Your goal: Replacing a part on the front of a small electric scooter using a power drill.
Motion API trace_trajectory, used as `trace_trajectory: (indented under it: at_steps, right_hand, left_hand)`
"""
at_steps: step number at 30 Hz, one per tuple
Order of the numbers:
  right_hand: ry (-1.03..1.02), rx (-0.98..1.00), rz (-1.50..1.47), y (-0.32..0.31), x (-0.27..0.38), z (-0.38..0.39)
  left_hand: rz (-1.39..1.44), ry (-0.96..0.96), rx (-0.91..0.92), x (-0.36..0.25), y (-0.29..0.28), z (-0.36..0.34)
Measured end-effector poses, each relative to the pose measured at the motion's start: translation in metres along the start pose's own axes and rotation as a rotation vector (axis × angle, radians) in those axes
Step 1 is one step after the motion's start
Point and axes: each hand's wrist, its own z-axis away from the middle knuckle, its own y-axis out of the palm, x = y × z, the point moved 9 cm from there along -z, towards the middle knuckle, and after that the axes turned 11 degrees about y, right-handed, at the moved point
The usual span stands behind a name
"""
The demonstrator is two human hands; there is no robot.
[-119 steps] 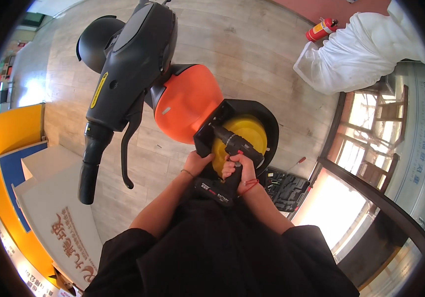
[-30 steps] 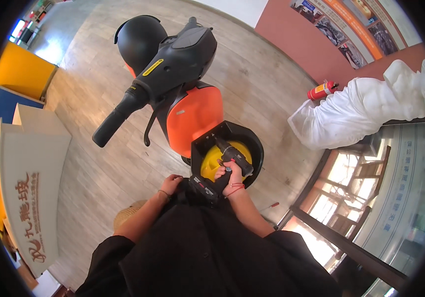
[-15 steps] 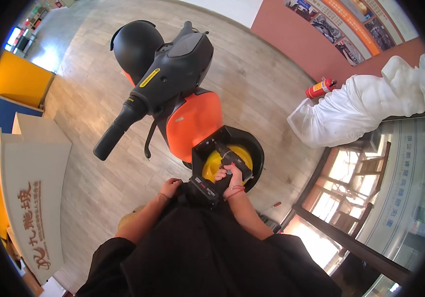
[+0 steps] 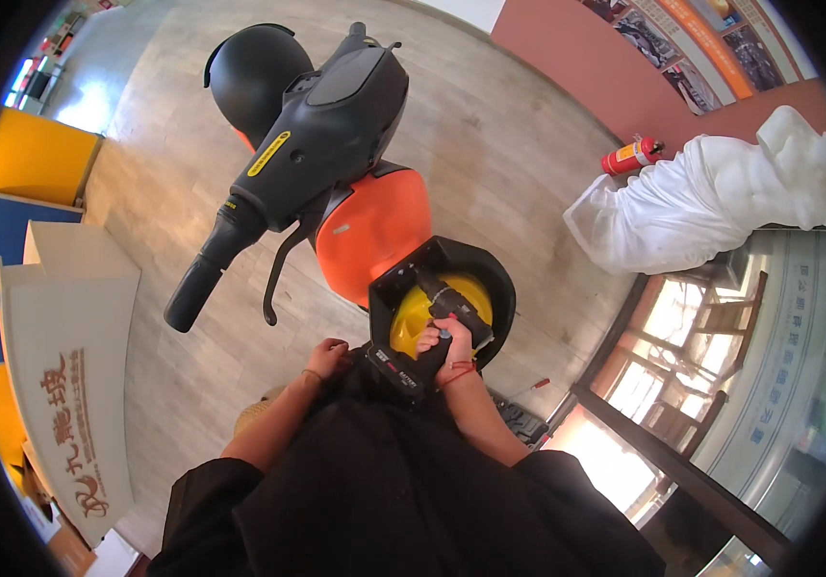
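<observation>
My right hand (image 4: 446, 351) is closed round the handle of a black cordless drill (image 4: 461, 317), whose battery (image 4: 395, 375) sits low near my shirt. The drill's nose reaches into a black bucket-shaped housing (image 4: 497, 293), near its upper-left wall, over a yellow round piece (image 4: 410, 322). My left hand (image 4: 329, 356) has curled fingers beside the housing's lower left; what they hold, if anything, is unclear. The housing adjoins the orange panel (image 4: 374, 226) of a black scooter (image 4: 336, 125), whose grip (image 4: 191, 298) and brake lever (image 4: 273, 274) stick out toward me.
A black helmet-like dome (image 4: 254, 87) is behind the handlebar. A pale counter (image 4: 66, 308) stands left. To the right are a white draped statue (image 4: 682, 212), a fire extinguisher (image 4: 629, 156), a glass-topped case (image 4: 788, 356) and a black tool case (image 4: 519, 413) on the floor (image 4: 499, 135).
Since four seconds ago my left hand has moved down-left from the housing's edge toward my body, and my view has widened. The drill stays in my right hand inside the housing.
</observation>
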Motion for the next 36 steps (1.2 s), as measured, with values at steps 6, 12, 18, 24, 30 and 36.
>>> trace_trajectory:
  at_steps: [6,12,18,24,30,36]
  right_hand:
    - [0.029,-0.029,0.027,-0.003,0.003,0.0]
    - [0.03,-0.059,0.04,-0.008,0.008,-0.002]
    - [0.038,-0.062,0.046,-0.005,0.01,-0.002]
    - [0.025,-0.077,0.063,-0.001,0.009,0.001]
    - [0.02,-0.065,0.095,-0.002,0.012,0.0]
    - [0.004,-0.129,0.223,-0.006,0.016,0.001]
  left_hand:
    - [-0.1,-0.001,-0.005,0.012,-0.003,0.001]
    - [-0.127,-0.026,-0.044,0.01,-0.005,0.009]
    - [-0.163,-0.003,-0.025,0.01,-0.005,0.009]
    - [-0.195,0.026,-0.037,0.009,-0.004,0.006]
    - [-0.198,0.055,-0.042,0.007,-0.002,0.005]
    - [-0.031,0.08,-0.029,0.0,0.009,0.014]
